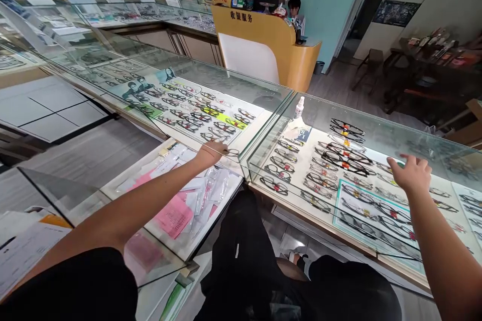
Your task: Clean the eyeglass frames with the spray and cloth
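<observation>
My left hand (211, 153) is closed on a thin-rimmed pair of eyeglasses (232, 152) near the corner where two glass display cases meet. Part of the frame is hidden by the fingers. Over the right-hand glass display case (271, 123), my right hand (412, 173) hovers with its fingers apart, holding nothing I can see. To its left are several dark eyeglasses (344, 155) grouped together, with orange-red tags on them. A white spray bottle (299, 109) stands on the case near its left end, with a pale cloth (295, 129) close by.
Rows of eyeglasses (192, 120) fill the left case. Below my left arm, an open drawer (233, 188) holds pink slips (175, 215) and clear plastic sleeves. My knees are close to the cases. A person (294, 7) is behind a wooden service counter (271, 32) at the back.
</observation>
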`<act>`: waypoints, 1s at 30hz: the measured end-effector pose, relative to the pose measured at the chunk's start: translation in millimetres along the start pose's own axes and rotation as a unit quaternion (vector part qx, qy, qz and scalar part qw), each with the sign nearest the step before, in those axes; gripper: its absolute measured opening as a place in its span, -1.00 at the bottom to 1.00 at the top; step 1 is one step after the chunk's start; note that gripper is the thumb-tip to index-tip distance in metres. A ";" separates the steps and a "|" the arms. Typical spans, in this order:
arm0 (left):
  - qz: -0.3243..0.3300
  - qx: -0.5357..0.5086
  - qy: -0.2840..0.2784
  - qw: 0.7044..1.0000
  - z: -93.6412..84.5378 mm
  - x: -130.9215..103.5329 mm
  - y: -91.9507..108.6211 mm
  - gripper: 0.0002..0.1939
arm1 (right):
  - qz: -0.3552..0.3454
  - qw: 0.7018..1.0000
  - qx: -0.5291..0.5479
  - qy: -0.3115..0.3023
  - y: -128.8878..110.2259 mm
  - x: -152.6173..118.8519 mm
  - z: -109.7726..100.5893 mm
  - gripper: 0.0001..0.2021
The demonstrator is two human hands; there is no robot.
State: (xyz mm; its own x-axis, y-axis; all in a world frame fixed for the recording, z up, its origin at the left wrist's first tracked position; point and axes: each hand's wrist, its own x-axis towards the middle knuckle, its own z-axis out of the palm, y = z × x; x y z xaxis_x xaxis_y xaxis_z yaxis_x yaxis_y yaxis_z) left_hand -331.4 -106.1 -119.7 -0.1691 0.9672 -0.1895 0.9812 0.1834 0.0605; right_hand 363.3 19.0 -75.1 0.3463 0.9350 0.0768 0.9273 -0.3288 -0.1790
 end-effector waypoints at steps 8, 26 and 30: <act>0.042 -0.008 0.091 0.995 16.5 101.1 37.8 -0.58 | 0.013 1.000 -0.019 0.012 1.9 -5.7 -6.5 -0.16; 0.155 -0.025 0.096 0.983 40.1 272.3 112.2 -0.69 | 0.023 0.998 -0.061 0.020 24.4 -8.1 -4.7 -0.11; 0.170 -0.017 0.096 0.981 42.6 291.2 118.5 -0.66 | 0.018 0.997 -0.072 0.018 29.9 -7.8 -4.7 -0.11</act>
State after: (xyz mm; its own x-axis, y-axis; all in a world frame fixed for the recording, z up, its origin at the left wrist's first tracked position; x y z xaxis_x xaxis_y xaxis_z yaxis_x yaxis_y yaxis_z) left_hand -260.4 189.8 -209.5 0.1487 0.9883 0.0350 0.9809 -0.1519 0.1218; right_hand 389.1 1.3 -76.5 0.3813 0.9181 0.1079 0.9244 -0.3793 -0.0398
